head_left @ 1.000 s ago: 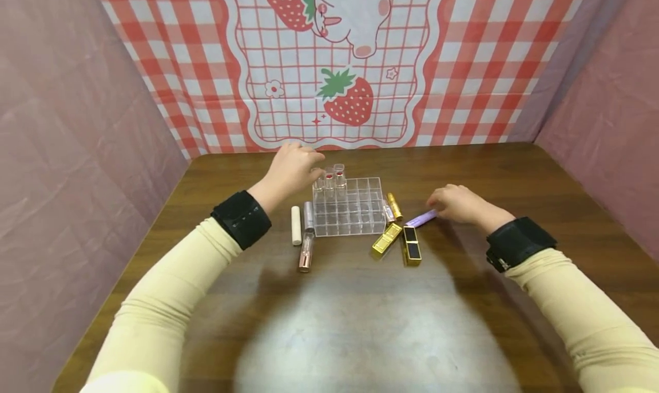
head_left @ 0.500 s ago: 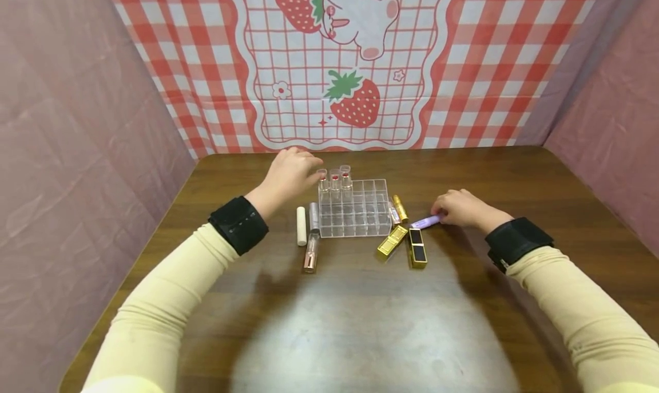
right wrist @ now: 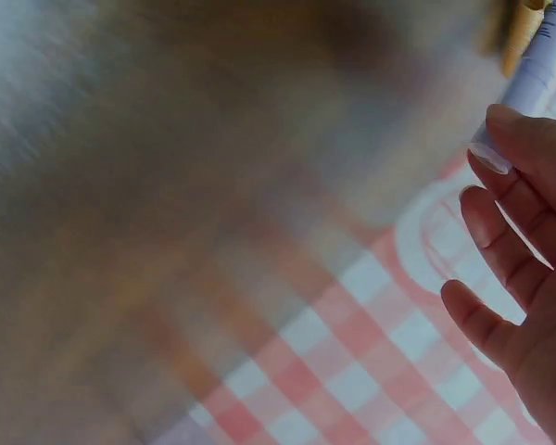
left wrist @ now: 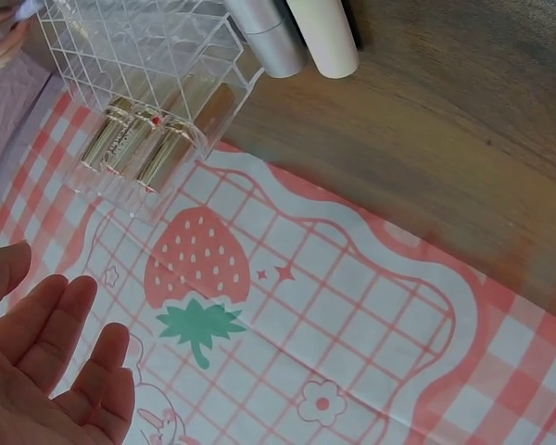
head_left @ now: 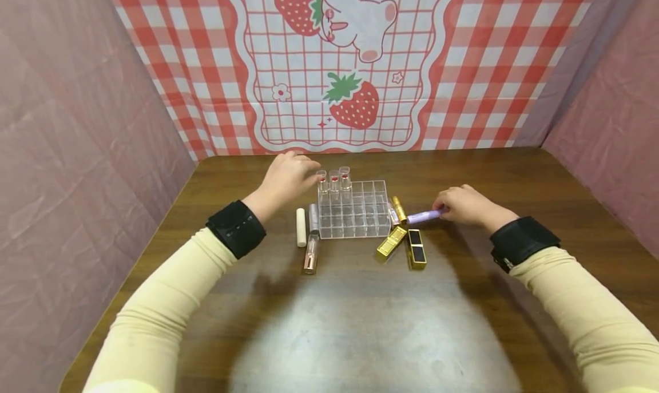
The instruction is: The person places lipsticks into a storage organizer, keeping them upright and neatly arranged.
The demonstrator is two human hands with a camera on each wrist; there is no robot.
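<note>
A clear compartment organizer (head_left: 360, 215) stands mid-table with three lipsticks (head_left: 334, 181) upright in its back row. My left hand (head_left: 304, 173) hovers at its back left corner, fingers straight and holding nothing; in the left wrist view the hand (left wrist: 46, 371) is spread, apart from the organizer (left wrist: 139, 56). My right hand (head_left: 444, 207) pinches a lilac tube (head_left: 424, 215) just right of the organizer, its free end pointing left. In the right wrist view the fingertips (right wrist: 510, 139) grip the tube (right wrist: 540, 56) at its end.
Left of the organizer lie a white tube (head_left: 301, 227), a silver tube (head_left: 313, 217) and a rose-gold tube (head_left: 310, 255). To its right lie a gold square lipstick (head_left: 389, 242), a black-and-gold one (head_left: 417, 248) and a round gold one (head_left: 399, 208). Pink walls enclose the brown table (head_left: 360, 324).
My right hand has closed on the lilac tube and raised it a little off the table, turning it more level. The left hand has stayed by the organizer's back corner.
</note>
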